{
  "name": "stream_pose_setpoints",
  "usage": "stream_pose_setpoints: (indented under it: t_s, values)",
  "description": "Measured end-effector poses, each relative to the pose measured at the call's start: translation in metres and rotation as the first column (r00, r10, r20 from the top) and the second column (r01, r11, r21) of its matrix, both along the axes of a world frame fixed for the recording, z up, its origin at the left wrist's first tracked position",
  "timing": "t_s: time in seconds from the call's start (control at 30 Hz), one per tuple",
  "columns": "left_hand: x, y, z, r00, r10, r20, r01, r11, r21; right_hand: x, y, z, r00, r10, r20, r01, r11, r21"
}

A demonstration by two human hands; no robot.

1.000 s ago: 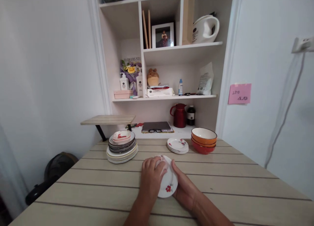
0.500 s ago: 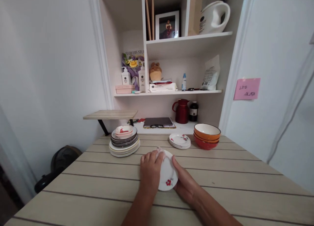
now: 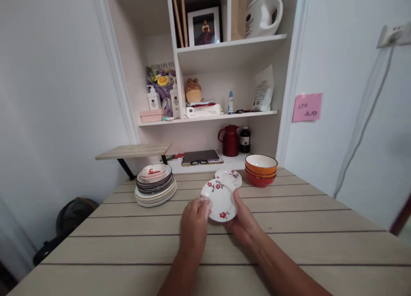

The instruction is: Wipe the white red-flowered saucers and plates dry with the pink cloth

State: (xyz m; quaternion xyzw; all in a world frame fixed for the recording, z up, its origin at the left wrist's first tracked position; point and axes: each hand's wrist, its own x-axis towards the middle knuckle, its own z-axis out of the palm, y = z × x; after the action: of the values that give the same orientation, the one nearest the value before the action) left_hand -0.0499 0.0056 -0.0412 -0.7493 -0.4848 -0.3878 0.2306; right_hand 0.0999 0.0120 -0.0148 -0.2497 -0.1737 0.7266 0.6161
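The flowered plate [image 3: 221, 201] is clamped at its right rim by fingers of the right hand [image 3: 244, 221], cloth [image 3: 209, 205] being pinched at its left rim by those of the left hand [image 3: 194, 224].

Tilted white plate [image 3: 221, 201] (red-flowered)

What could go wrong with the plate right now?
The flowered plate, held tilted at its edge by the right hand, might slip onto the table. The left hand, holding a pale cloth at the left rim, could push it askew. If moved forward, it might knock the small-plate stack behind.
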Motion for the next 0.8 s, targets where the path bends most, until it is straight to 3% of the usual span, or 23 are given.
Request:
stream_pose_setpoints:
  t_s: [0.1,0.23,0.4,0.5,0.63,0.8]
  values:
    - [0.012,-0.007,0.0,0.992,-0.125,-0.012,0.126,0.991,0.049,0.004,0.001,0.001,1.0,-0.003,-0.002,0.003,1.0,0.025]
    - [0.026,-0.017,0.0,0.957,-0.268,-0.11,0.279,0.955,0.099,0.002,-0.001,-0.006,0.99,0.127,0.064,-0.125,0.992,-0.03]
    - [0.021,-0.017,0.003,0.943,-0.309,-0.119,0.323,0.938,0.124,-0.01,-0.005,-0.014,0.954,0.299,0.04,-0.297,0.954,-0.051]
    - [0.014,-0.009,0.004,0.966,-0.251,-0.066,0.258,0.957,0.137,-0.015,-0.006,-0.015,0.941,0.337,0.035,-0.335,0.941,-0.045]
    - [0.01,0.0,0.004,0.998,-0.063,-0.02,0.065,0.992,0.106,-0.02,-0.008,-0.016,0.942,0.336,0.021,-0.335,0.942,-0.008]
    - [0.003,0.004,0.002,0.989,0.145,-0.033,-0.143,0.988,0.056,-0.02,-0.006,-0.013,0.96,0.276,0.059,-0.273,0.961,-0.044]
